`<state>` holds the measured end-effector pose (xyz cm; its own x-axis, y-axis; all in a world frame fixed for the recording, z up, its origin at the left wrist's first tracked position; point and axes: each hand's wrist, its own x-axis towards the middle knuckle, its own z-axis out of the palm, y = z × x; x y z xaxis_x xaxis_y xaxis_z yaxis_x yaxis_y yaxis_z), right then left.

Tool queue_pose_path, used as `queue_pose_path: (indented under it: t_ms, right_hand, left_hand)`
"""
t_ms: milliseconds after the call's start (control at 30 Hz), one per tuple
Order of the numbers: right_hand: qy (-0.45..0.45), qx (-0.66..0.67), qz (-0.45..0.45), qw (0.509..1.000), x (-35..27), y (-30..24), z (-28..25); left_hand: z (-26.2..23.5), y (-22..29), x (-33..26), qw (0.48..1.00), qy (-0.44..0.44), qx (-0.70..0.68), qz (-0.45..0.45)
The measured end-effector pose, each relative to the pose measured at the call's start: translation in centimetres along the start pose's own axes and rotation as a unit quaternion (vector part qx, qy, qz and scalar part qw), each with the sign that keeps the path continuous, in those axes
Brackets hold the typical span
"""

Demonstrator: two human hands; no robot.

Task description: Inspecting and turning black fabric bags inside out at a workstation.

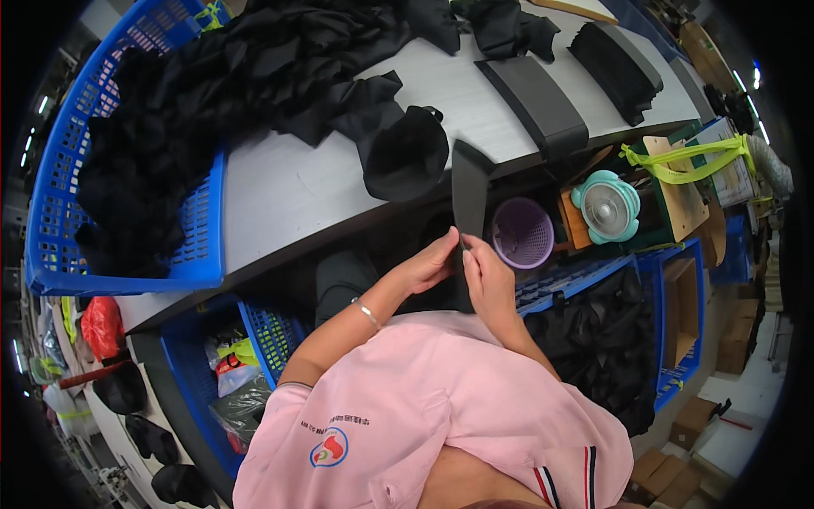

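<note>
In front of my body, both hands hold the lower end of a long, dark grey-black flat panel (469, 193). It stands up from my fingers, its upper end bent over beside the table edge. My left hand (434, 261) pinches it from the left. My right hand (489, 276) grips it on the right with the fingers curled. Whether it is cloth or a stiffer sheet I cannot tell. Just beyond its top lies a rounded, hollow black piece (407, 157) on the grey table (284, 199). Two stacks of similar panels, a nearer stack (536, 102) and a farther stack (617, 69), rest to the right.
A heap of black pieces (280, 72) fills the table's left and a blue crate (212, 216). Below the table edge are a purple basket (547, 233) and a turquoise fan (609, 208). Black pieces (593, 339) fill another crate by my right arm. A crate with bags (191, 339) stands left.
</note>
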<state>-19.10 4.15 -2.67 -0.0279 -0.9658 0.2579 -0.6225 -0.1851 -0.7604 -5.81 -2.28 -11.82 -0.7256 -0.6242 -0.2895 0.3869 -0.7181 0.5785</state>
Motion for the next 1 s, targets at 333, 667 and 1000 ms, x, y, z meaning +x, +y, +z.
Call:
queue_pose_path:
  t_ms: [333,667,1000]
  right_hand:
    - [-0.026,0.199,0.151,0.968,-2.3,-0.8,-2.2]
    - [0.042,0.078,-0.026,0.996,-1.3,-2.0,0.3]
    - [-0.082,0.378,0.174,0.906,-1.2,0.4,-1.7]
  left_hand:
    - [5.6,5.7,-2.8,0.982,-0.078,-0.062,0.160]
    - [4.8,6.3,-6.8,0.969,0.107,-0.044,0.218]
    - [4.7,5.0,-6.9,0.697,0.404,0.429,0.408]
